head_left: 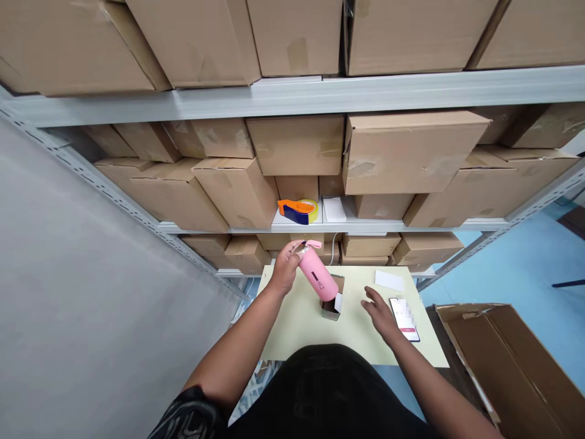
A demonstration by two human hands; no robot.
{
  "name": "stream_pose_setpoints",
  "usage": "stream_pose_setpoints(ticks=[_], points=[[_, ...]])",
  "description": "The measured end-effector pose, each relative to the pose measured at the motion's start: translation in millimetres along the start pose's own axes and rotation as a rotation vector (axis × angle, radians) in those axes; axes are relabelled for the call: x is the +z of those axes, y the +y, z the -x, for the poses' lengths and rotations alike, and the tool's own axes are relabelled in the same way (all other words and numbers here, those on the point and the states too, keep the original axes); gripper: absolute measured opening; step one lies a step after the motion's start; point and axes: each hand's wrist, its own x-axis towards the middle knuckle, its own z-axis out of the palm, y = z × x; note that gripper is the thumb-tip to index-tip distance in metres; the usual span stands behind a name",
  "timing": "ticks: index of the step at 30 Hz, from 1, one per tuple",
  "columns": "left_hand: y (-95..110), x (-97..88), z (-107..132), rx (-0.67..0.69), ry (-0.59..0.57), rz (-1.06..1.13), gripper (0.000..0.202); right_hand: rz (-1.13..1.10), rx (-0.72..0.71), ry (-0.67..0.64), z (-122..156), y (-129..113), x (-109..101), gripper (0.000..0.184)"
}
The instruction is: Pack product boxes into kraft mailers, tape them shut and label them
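Note:
My left hand (286,265) is closed around the top of a pink bottle (316,277), which tilts with its bottom end inside a small open carton (333,305) on the pale yellow table (297,329). My right hand (379,311) rests open on the table, fingers spread, just right of the carton. It touches nothing I can make out and lies next to a phone (404,318) with a lit screen.
A white card (389,280) lies at the table's far right. An orange and blue tape dispenser (299,210) and a white box (334,209) sit on the shelf among brown cartons. A large open cardboard box (512,360) stands on the floor at right.

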Motion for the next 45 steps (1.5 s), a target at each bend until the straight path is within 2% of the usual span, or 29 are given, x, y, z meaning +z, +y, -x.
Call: stream_pose_setpoints(ticks=[2, 3, 6, 9, 12, 15, 18, 21, 25, 28, 30, 33, 35, 37, 39, 41, 45], points=[[4, 6.2, 3, -0.005, -0.003, 0.054, 0.049, -0.01, -0.04, 0.06, 11, -20, -4, 0.054], [7, 11.7, 5, -0.008, -0.019, 0.076, 0.05, -0.058, -0.061, 0.038, 16, -32, -3, 0.053], [16, 35.7, 11, -0.019, -0.073, 0.101, 0.05, -0.355, -0.089, -0.206, 27, -71, 13, 0.059], [24, 63.2, 17, -0.034, -0.068, 0.168, 0.051, -0.567, -0.039, -0.452, 33, -102, 28, 0.068], [29, 82.9, 23, -0.039, -0.019, 0.304, 0.057, -0.598, -0.049, -0.462, 35, -115, 28, 0.066], [30, 89.8, 28, -0.039, -0.034, 0.33, 0.053, -0.582, -0.091, -0.435, 37, -115, 19, 0.059], [29, 86.8, 32, -0.059, -0.053, 0.327, 0.044, -0.576, -0.085, -0.498, 39, -109, 14, 0.057], [30, 80.4, 38, -0.08, -0.038, 0.342, 0.046, -0.576, -0.073, -0.551, 42, -106, 17, 0.058], [39, 74.9, 50, -0.064, -0.049, 0.353, 0.066, -0.623, -0.06, -0.584, 49, -109, 28, 0.06], [38, 73.9, 64, -0.043, -0.095, 0.338, 0.082, -0.679, -0.041, -0.561, 53, -116, 38, 0.062], [31, 72.6, 73, -0.073, -0.097, 0.306, 0.079, -0.657, -0.058, -0.489, 56, -121, 47, 0.066], [19, 64.9, 80, -0.109, -0.06, 0.258, 0.063, -0.628, -0.102, -0.401, 61, -127, 63, 0.068], [16, 54.9, 81, -0.12, -0.093, 0.266, 0.057, -0.687, -0.078, -0.434, 66, -132, 74, 0.066], [17, 42.9, 80, -0.141, -0.18, 0.31, 0.056, -0.755, -0.02, -0.511, 71, -138, 84, 0.063], [21, 31.4, 77, -0.143, -0.246, 0.345, 0.058, -0.758, -0.006, -0.535, 74, -146, 94, 0.058], [25, 22.1, 75, -0.111, -0.243, 0.316, 0.06, -0.687, -0.075, -0.442, 75, -152, 103, 0.053], [30, 9.5, 69, -0.081, -0.148, 0.219, 0.064, -0.437, -0.257, -0.05, 69, -158, 118, 0.06]])
